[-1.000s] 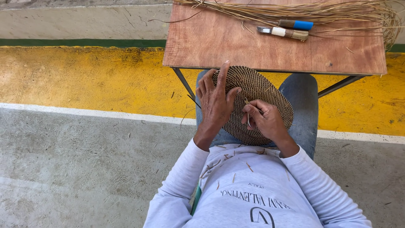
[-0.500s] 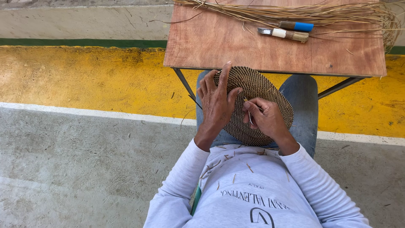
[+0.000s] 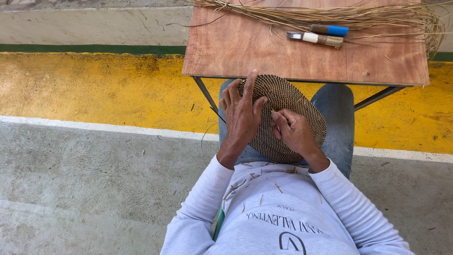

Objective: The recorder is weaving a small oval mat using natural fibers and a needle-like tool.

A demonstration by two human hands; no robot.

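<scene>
Mid-weave on the round brown woven-fibre mat (image 3: 283, 118), resting on the lap at the front edge of the reddish plywood table (image 3: 264, 47). Left hand (image 3: 241, 113) flat on it, fingers spread, no grip. Right hand (image 3: 293, 130) pinched shut on a thin fibre strand at the mat's centre. Next move prob needs strand pulled snug w/ mat held steady. Dry straw bundle (image 3: 330, 16) and two knives, blue-handled (image 3: 330, 30) and white-taped (image 3: 316, 38), at table's far side. Concrete floor (image 3: 85, 189), yellow painted band (image 3: 94, 85).

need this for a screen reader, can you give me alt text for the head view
Seen from above, a seated person holds a round woven mat on their lap, left hand spread flat on it, right hand pinching a strand at its middle. Ahead, a wooden table carries loose fibres and two tools, above a grey and yellow floor.
</scene>
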